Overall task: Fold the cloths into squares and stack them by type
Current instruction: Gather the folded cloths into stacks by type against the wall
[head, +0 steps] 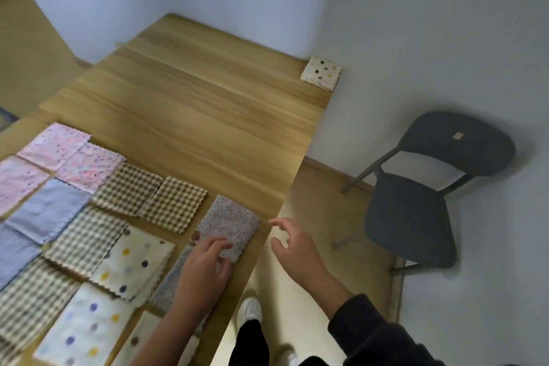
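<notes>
A folded grey cloth with small coloured specks (230, 224) lies near the table's right edge. My left hand (205, 269) rests on its near end, fingers spread flat over it. My right hand (292, 242) hovers just beyond the table edge, fingers loosely curled and holding nothing. One folded cream cloth with coloured dots (320, 73) sits alone at the table's far right corner by the wall. Unfolded cloths cover the near left of the table: pink speckled (71, 154), blue (47, 211), brown gingham (151, 196) and cream polka-dot (133, 261) ones, overlapping.
The wooden table (208, 116) runs to a white wall at the back. A dark grey chair (416, 208) stands on the floor to the right. My legs and a white shoe (251, 310) show below the table edge.
</notes>
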The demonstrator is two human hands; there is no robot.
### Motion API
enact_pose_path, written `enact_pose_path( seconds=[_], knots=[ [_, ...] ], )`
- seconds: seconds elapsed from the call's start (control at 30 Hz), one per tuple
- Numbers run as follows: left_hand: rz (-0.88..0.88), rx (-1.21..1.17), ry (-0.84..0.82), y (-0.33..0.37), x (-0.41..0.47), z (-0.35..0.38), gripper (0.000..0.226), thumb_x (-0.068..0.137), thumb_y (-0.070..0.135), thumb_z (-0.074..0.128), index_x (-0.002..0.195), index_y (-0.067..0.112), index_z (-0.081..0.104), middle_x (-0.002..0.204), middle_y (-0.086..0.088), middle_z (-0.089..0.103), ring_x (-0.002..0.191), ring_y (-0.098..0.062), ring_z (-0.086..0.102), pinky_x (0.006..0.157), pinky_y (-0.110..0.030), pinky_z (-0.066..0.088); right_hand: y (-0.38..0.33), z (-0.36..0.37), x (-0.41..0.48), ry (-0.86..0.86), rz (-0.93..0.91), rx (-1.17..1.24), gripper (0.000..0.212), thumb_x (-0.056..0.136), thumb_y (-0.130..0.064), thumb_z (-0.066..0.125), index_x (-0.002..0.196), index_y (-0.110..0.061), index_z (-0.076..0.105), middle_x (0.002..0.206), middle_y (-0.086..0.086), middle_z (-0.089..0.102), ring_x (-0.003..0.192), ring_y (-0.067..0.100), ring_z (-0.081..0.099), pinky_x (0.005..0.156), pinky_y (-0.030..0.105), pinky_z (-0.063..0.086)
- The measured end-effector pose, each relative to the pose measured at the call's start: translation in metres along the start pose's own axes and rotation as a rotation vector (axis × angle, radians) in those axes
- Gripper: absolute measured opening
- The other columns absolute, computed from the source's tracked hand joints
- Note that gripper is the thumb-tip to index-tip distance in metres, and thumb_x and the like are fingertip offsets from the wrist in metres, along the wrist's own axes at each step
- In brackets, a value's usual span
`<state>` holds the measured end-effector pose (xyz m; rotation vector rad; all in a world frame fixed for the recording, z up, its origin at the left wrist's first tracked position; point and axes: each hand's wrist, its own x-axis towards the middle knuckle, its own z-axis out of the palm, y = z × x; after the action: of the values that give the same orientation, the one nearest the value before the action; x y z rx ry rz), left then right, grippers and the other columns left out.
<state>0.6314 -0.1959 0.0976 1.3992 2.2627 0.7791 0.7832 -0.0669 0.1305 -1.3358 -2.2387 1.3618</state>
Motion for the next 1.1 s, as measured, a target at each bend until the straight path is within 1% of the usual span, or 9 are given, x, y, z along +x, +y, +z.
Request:
enact_pose_path(
  seconds=[0.23,0.33,0.47,0.57,0.73,0.83,0.97,1.03,1.1],
  knots=[
    [-0.009,0.064,0.015,-0.018,-0.072,0.0,0.025,0.075,0.003,0.073,0.099,0.009,0.068,0.103,-0.006,0.064,0.093,-0.026,0.062,0.08,-0.037,0.051,0.008,0.034,-0.063,-0.043,-0.064,0.043,0.035,0.09,-0.011,0.053,0.123,-0.017,0.057,0.124,-0.005,0.053,0.106,-0.002,0.042,0.094,0.016,0.035],
    [-0.07,0.071,0.012,-0.023,-0.12,0.0,0.028,0.073,-0.003,0.074,0.098,0.009,0.069,0.103,-0.004,0.063,0.094,-0.025,0.06,0.078,-0.036,0.051,0.022,0.054,-0.104,-0.065,-0.021,0.074,0.033,0.09,-0.01,0.053,0.122,-0.018,0.058,0.125,-0.006,0.054,0.105,-0.004,0.042,0.094,0.014,0.034],
    [-0.143,0.104,-0.007,-0.036,-0.161,-0.007,0.025,0.077,-0.001,0.07,0.1,0.011,0.068,0.105,-0.004,0.063,0.098,-0.022,0.057,0.083,-0.03,0.043,0.03,0.079,-0.153,-0.113,0.056,0.103,0.033,0.091,-0.011,0.051,0.123,-0.018,0.057,0.128,-0.006,0.052,0.107,-0.001,0.043,0.094,0.015,0.034],
    [-0.196,0.122,-0.024,-0.049,-0.169,-0.015,0.024,0.079,-0.001,0.067,0.102,0.007,0.067,0.109,-0.008,0.062,0.102,-0.027,0.057,0.086,-0.038,0.045,0.029,0.092,-0.171,-0.138,0.089,0.094,0.034,0.091,-0.012,0.051,0.124,-0.018,0.056,0.129,-0.004,0.051,0.116,0.007,0.046,0.09,0.015,0.033],
    [-0.237,0.186,-0.084,-0.078,-0.171,-0.03,0.03,0.082,0.004,0.066,0.112,0.005,0.065,0.122,-0.012,0.057,0.113,-0.032,0.052,0.092,-0.046,0.044,0.017,0.119,-0.189,-0.097,0.17,0.112,0.035,0.091,-0.014,0.051,0.125,-0.018,0.055,0.13,-0.003,0.051,0.119,0.011,0.047,0.088,0.014,0.031],
    [-0.248,0.251,-0.179,-0.099,-0.172,-0.032,0.038,0.081,0.006,0.064,0.119,0.003,0.062,0.131,-0.017,0.05,0.121,-0.033,0.047,0.097,-0.045,0.043,0.011,0.147,-0.19,-0.091,0.286,0.167,0.034,0.091,-0.014,0.052,0.125,-0.017,0.054,0.131,0.0,0.053,0.119,0.016,0.05,0.088,0.017,0.036],
    [-0.109,0.306,-0.34,-0.118,-0.183,-0.031,0.047,0.085,0.015,0.06,0.13,0.008,0.054,0.14,-0.018,0.043,0.127,-0.033,0.042,0.103,-0.043,0.041,0.001,0.189,-0.19,-0.054,0.514,0.32,0.042,0.091,-0.021,0.056,0.132,-0.017,0.046,0.133,0.003,0.049,0.117,0.018,0.051,0.086,0.022,0.04],
    [-0.082,0.291,-0.4,-0.119,-0.194,-0.032,0.049,0.089,0.018,0.055,0.137,0.013,0.048,0.147,-0.012,0.035,0.133,-0.03,0.035,0.107,-0.04,0.036,-0.002,0.212,-0.195,0.004,0.627,0.399,0.05,0.089,-0.024,0.057,0.136,-0.018,0.04,0.13,0.003,0.048,0.109,0.017,0.052,0.081,0.022,0.041],
    [-0.044,0.23,-0.453,-0.112,-0.202,-0.029,0.05,0.092,0.019,0.051,0.141,0.015,0.043,0.15,-0.007,0.03,0.136,-0.025,0.029,0.111,-0.035,0.03,-0.002,0.223,-0.201,0.073,0.715,0.527,0.055,0.088,-0.023,0.057,0.138,-0.019,0.036,0.122,0.003,0.054,0.093,0.013,0.055,0.069,0.02,0.043]
  ],
)
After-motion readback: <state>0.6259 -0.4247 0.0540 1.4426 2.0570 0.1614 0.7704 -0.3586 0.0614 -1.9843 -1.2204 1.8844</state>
